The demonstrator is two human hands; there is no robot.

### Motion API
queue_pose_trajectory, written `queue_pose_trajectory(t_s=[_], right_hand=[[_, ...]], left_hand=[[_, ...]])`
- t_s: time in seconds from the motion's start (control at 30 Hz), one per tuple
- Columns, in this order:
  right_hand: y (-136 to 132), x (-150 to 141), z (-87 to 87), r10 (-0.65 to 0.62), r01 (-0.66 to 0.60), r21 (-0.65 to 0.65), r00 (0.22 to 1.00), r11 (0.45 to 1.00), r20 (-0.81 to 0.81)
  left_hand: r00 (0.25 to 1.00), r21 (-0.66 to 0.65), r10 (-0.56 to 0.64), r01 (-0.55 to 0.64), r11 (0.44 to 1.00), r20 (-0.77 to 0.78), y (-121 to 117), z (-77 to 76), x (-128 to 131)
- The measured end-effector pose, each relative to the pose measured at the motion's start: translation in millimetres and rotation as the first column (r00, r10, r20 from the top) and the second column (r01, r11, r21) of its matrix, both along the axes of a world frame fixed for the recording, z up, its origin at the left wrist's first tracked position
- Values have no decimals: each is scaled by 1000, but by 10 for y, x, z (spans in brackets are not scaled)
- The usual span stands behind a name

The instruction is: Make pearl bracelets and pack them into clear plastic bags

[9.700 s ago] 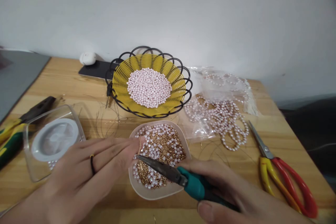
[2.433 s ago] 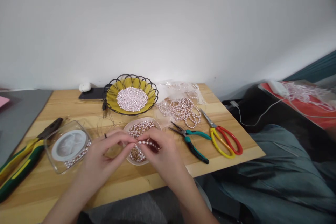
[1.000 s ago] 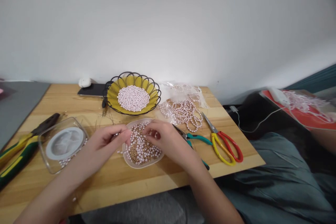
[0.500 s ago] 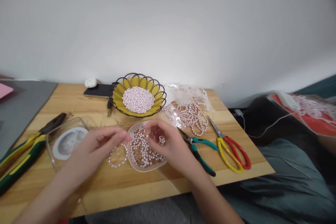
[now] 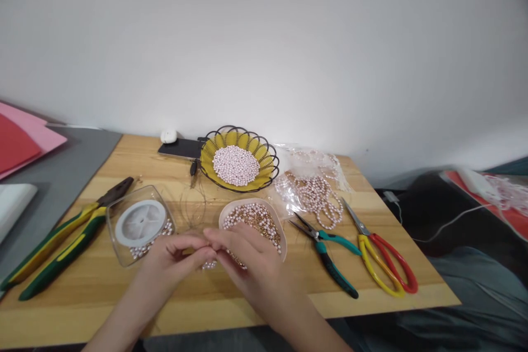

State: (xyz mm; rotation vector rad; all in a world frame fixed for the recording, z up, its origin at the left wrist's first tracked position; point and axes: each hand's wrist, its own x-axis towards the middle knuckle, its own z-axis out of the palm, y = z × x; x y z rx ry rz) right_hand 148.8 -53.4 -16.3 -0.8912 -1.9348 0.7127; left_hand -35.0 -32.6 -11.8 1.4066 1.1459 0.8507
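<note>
My left hand (image 5: 173, 260) and my right hand (image 5: 247, 264) meet fingertip to fingertip at the near rim of a pale pink dish (image 5: 252, 219) filled with gold and pearl beads. Between the fingers hangs a short pearl bead strand (image 5: 209, 265), mostly hidden by the hands. Both hands pinch it just above the wooden table (image 5: 124, 297). The right hand covers the dish's near part.
A yellow wire basket of pearls (image 5: 238, 160) stands behind the dish. Pearl strands in plastic (image 5: 311, 192), teal pliers (image 5: 330, 256) and red-yellow scissors (image 5: 381, 256) lie to the right. A clear box with a thread spool (image 5: 139, 224) and green-yellow pliers (image 5: 61, 242) lie left.
The hands have dropped to the near rim of the dish and closed together on the strand. The view has shifted left, so everything on the table sits further right.
</note>
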Motion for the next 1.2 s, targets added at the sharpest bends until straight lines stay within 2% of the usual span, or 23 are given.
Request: queue_pose_trajectory(t_s=[0.13,0.23,0.3,0.4,0.5,0.57,0.73,0.97,1.2], right_hand=[[173,93,99,6,-6,-26,1000,1000,12],[397,121,143,-98,108,-37,973,993,207],[532,51,145,-127,145,-8,890,989,437],[662,-174,151,-90,111,18,686,994,722],[730,-424,181,-53,128,-12,490,992,870],[774,-541,186,-43,172,-33,420,984,907],[918,-623,108,-51,228,-38,373,973,926],[975,-560,66,-7,169,-57,357,984,934],[863,-490,67,-36,110,-13,432,994,901]], left_hand=[[997,-14,73,-73,997,-2,-22,-92,-80],[994,-4,103,-102,995,34,-32,-175,-118],[994,12,69,-71,997,89,-34,-225,-124],[981,46,26,-35,998,195,-36,-296,-127],[965,75,37,-58,996,259,-42,-363,-142],[957,83,57,-84,993,283,-48,-398,-155],[940,51,86,-109,993,329,-61,-440,-171],[935,34,159,-179,983,317,-65,-445,-188],[932,27,232,-249,968,278,-67,-410,-189]])
